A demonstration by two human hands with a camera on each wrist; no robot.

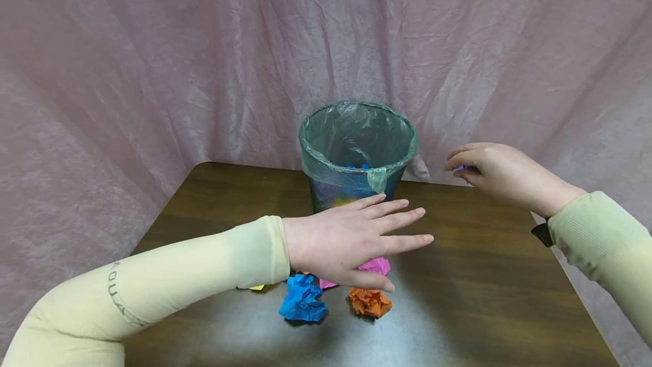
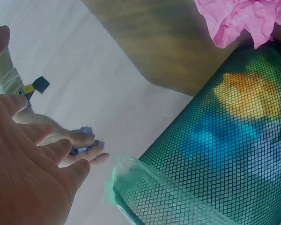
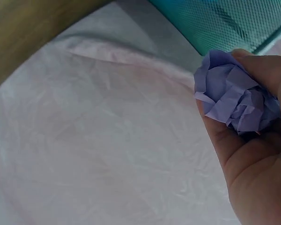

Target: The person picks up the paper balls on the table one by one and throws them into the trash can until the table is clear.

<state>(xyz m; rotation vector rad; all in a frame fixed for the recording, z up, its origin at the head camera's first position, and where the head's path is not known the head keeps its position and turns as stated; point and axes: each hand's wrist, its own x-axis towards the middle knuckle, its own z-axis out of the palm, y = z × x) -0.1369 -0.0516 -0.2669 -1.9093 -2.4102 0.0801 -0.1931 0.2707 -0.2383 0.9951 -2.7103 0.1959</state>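
Observation:
A crumpled purple paper ball (image 3: 236, 93) is gripped between the thumb and fingers of my right hand (image 1: 491, 169), held in the air to the right of the bin. My left hand (image 1: 351, 239) is spread with straight fingers in front of the bin and holds nothing. The mesh waste bin (image 1: 331, 190), lined with a green plastic bag (image 1: 377, 180), stands at the back of the table. Through its mesh in the left wrist view show an orange-yellow paper ball (image 2: 248, 96) and a blue paper ball (image 2: 215, 138).
On the wooden table (image 1: 474, 276) below my left hand lie a blue paper ball (image 1: 303, 299), an orange paper ball (image 1: 370, 302) and a pink one (image 1: 376, 265), partly hidden. A bit of yellow paper (image 1: 258, 287) peeks out under the sleeve. A pink curtain (image 1: 254, 61) hangs behind.

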